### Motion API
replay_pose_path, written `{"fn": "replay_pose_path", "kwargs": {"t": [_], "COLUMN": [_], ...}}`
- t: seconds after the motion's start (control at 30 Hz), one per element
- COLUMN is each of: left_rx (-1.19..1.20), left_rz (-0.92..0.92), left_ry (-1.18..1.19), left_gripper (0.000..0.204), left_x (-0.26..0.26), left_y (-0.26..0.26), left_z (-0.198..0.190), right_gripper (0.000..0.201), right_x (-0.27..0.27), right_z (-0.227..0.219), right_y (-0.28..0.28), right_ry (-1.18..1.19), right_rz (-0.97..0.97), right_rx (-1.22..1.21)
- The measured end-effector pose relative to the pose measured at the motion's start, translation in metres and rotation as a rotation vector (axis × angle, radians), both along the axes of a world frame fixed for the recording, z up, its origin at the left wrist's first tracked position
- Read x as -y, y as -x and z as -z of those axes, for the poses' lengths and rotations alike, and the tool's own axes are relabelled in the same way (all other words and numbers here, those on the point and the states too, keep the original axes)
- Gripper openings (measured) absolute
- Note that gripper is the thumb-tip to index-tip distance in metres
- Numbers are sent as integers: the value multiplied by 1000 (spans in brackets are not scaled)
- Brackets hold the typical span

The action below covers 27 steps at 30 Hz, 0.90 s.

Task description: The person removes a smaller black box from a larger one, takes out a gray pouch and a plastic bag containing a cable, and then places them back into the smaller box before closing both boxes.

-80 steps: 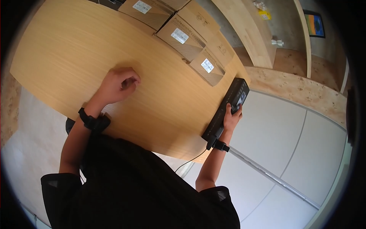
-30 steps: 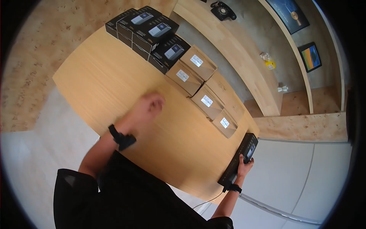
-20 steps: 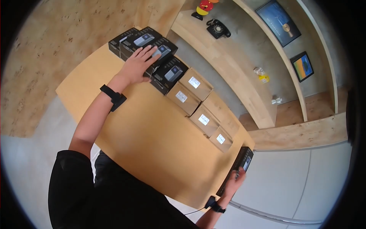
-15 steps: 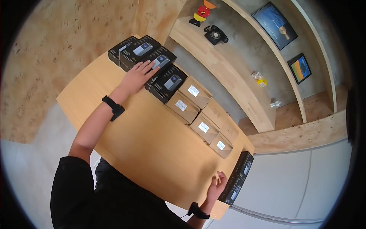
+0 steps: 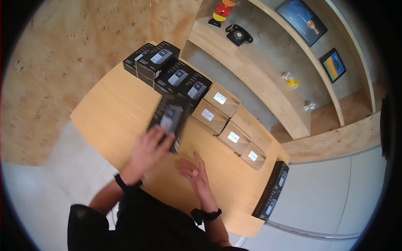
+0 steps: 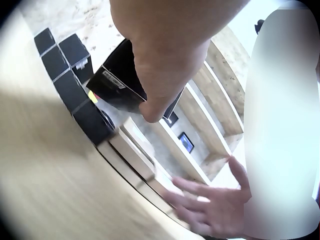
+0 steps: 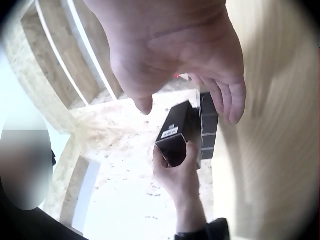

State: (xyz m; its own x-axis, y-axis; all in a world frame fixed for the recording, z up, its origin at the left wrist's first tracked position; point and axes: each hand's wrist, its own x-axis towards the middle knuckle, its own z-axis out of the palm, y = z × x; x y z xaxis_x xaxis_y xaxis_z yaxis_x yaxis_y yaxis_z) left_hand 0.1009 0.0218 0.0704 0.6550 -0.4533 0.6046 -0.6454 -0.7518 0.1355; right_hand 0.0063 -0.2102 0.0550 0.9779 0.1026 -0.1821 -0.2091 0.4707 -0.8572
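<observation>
My left hand (image 5: pixel 147 152) grips a black carton (image 5: pixel 171 109) printed with a picture of a grey device. The carton is off the stack and tilted, blurred in the head view. In the right wrist view, the thumb and fingers hold the carton (image 7: pixel 175 125) from opposite sides, with a white label on its end. My right hand (image 5: pixel 197 178) is just to the right of the carton, fingers spread, holding nothing. The left wrist view also shows this right hand (image 6: pixel 212 205) with its fingers apart. More black cartons (image 5: pixel 161 56) stand at the table's far left, some stacked.
Several brown cardboard boxes (image 5: pixel 209 121) with white labels line the table's (image 5: pixel 104 125) back edge. Two black cartons (image 5: pixel 272 190) lie along the right edge. Behind the table, shelves (image 5: pixel 247 77) hold a black rotary telephone (image 5: pixel 239 35) and framed pictures (image 5: pixel 333 65).
The right hand let go of the black carton at the right edge and moved left. My left hand took a black carton off the stack and brought it nearer the body.
</observation>
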Motion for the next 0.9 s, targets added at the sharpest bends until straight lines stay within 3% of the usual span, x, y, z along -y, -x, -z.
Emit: {"fn": "replay_pose_path", "kwargs": {"t": [0.1, 0.13, 0.2, 0.3, 0.43, 0.53, 0.6, 0.7, 0.87, 0.9], "left_rx": [-107, -130, -188, -410, -536, -1095, -1381, -1470, -1364, -1340], "left_rz": [191, 239, 357, 356, 47, 327, 407, 345, 352, 350], "left_ry": [19, -11, -82, 60, 578, 545, 609, 674, 827, 853], "left_gripper": [66, 64, 61, 61, 69, 76, 73, 68, 57, 54], "left_x": [9, 7, -7, -32, -21, -43, -34, -27, -33, -33], "left_y": [58, 66, 73, 68, 28, -5, 0, 2, 4, 1], "left_z": [17, 16, 14, 13, -22, 26, 23, 28, 53, 55], "right_gripper": [76, 79, 80, 82, 83, 82, 83, 83, 84, 84], "right_x": [-18, -26, -21, -8, 3, 5, 2, 8, 8, 8], "right_z": [59, 21, 43, 37, 27, 20, 33, 33, 9, 14], "right_y": [-6, -14, -12, -2, 13, 12, 20, 23, 30, 33], "right_ry": [0, 13, 92, 180, 321, 428, 261, 224, 255, 237], "right_rz": [79, 34, -53, -197, -380, -467, -443, -370, -277, -213], "right_rx": [-67, -210, -97, -51, 33, 183, 7, -95, -318, -267]}}
